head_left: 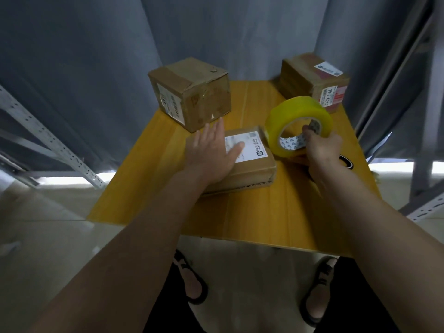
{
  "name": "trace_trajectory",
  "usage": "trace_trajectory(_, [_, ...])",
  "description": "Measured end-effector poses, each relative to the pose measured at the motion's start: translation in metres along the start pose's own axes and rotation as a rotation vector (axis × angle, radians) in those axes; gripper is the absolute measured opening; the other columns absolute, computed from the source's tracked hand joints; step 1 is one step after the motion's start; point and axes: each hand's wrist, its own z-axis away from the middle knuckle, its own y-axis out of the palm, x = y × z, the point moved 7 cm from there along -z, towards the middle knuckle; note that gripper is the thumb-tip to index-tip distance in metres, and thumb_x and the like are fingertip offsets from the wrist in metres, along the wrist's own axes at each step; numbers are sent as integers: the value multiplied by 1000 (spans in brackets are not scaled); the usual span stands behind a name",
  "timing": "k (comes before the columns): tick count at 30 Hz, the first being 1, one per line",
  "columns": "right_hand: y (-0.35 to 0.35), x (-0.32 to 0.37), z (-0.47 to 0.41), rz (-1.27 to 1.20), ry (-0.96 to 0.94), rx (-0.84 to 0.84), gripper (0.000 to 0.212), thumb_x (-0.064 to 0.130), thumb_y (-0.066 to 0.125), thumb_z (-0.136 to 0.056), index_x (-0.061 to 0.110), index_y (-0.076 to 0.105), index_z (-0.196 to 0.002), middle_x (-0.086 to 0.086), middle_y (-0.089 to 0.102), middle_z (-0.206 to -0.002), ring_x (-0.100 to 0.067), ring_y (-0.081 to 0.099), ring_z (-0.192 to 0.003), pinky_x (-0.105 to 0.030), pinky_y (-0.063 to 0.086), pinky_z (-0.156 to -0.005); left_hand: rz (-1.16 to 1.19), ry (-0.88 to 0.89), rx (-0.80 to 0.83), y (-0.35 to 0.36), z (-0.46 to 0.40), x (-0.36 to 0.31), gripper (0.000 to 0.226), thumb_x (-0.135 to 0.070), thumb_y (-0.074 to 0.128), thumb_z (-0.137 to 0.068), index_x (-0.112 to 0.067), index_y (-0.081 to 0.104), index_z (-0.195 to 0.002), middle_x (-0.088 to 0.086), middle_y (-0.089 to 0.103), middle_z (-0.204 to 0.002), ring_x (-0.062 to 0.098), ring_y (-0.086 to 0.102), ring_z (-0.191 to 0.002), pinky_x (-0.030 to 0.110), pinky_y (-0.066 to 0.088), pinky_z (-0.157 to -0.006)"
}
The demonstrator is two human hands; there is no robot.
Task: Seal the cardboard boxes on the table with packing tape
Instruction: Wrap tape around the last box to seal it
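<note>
A flat cardboard box (254, 169) with a white label lies in the middle of the yellow table (168, 207). My left hand (211, 150) rests flat on its top, fingers straight and spread. My right hand (322, 147) grips a large yellow tape roll (300, 116) just right of that box, fingers hooked through its core, the roll tilted above the table. A cube-shaped cardboard box (192, 92) stands at the back left. Another box (312, 79) with white and red labels stands at the back right.
A dark ring-shaped object (347, 162) lies on the table behind my right wrist. Grey curtains hang behind the table, with metal shelf frames (48, 140) at left and right. My feet in sandals show below the table's front edge.
</note>
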Motion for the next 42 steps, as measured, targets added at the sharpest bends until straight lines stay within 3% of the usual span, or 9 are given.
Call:
trace_trajectory(8, [0, 6, -12, 269, -119, -19, 32, 31, 63, -91, 14, 60, -117, -11, 65, -113, -31, 62, -105, -47, 50, -93, -218, -15, 186, 14, -4, 2, 128, -99, 1, -51, -24, -1, -154, 11, -4, -163, 32, -3, -149, 59, -1, -115])
trace_trajectory(15, [0, 5, -13, 280, -132, -4, 32, 29, 62, -91, 12, 59, -118, -8, 64, -108, -29, 62, -103, -45, 51, -92, -292, -49, 498, 14, -14, -10, 159, -95, 60, -29, -30, -23, -148, 14, -18, -160, 39, -16, -146, 70, -7, -107])
trace_trajectory(18, [1, 6, -13, 274, -153, 9, 32, 28, 63, -91, 10, 60, -117, -10, 66, -110, -29, 63, -104, -45, 51, -93, -290, 27, 419, 19, -17, -29, 156, -90, 66, -39, -20, -18, -151, 18, -14, -160, 37, -13, -147, 64, -9, -110])
trace_trajectory(22, [1, 6, -11, 272, -152, 14, 34, 24, 66, -90, 9, 58, -119, -12, 65, -116, -29, 62, -107, -45, 51, -95, -287, 115, 329, 28, -15, -39, 139, -90, 60, -48, -37, -21, -148, 20, -5, -159, 42, -3, -145, 67, -7, -109])
trace_trajectory(27, [2, -1, -4, 205, -83, 25, 37, 18, 71, -85, 15, 55, -118, -10, 64, -117, -29, 62, -107, -47, 53, -92, -210, 172, 182, 20, -11, -37, 131, -95, 51, -49, -34, -2, -153, 19, 19, -152, 37, 16, -139, 60, 0, -114])
trace_trajectory(31, [3, -11, 9, -134, 157, 25, 29, 19, 77, -79, 12, 55, -97, -10, 67, -107, -28, 66, -95, -43, 56, -86, 12, 121, 105, 3, -8, -36, 129, -91, 58, -44, -38, 10, -152, 14, 28, -147, 33, 21, -135, 50, 15, -112])
trace_trajectory(34, [33, 2, 32, -504, 309, 217, 22, 17, 75, -81, 7, 64, -97, -13, 70, -98, -27, 69, -80, -38, 57, -80, 258, 55, 66, -16, -4, -47, 132, -88, 60, -42, -38, 6, -152, 9, 29, -144, 28, 23, -134, 46, 25, -110])
trace_trajectory(38, [47, 40, 47, -500, 237, 379, 42, 22, 74, -83, 10, 62, -121, -14, 72, -108, -28, 71, -91, -40, 59, -79, 363, 98, -67, -42, 5, -56, 131, -80, 66, -47, -35, 2, -153, 6, 30, -138, 23, 26, -130, 42, 28, -109])
trace_trajectory(42, [38, 73, 49, -449, 12, 300, 31, 19, 67, -89, 12, 61, -119, -8, 73, -106, -22, 72, -90, -37, 60, -78, 388, 136, -63, -54, 4, -67, 134, -79, 68, -47, -33, -1, -152, 3, 22, -144, 24, 20, -137, 45, 24, -113])
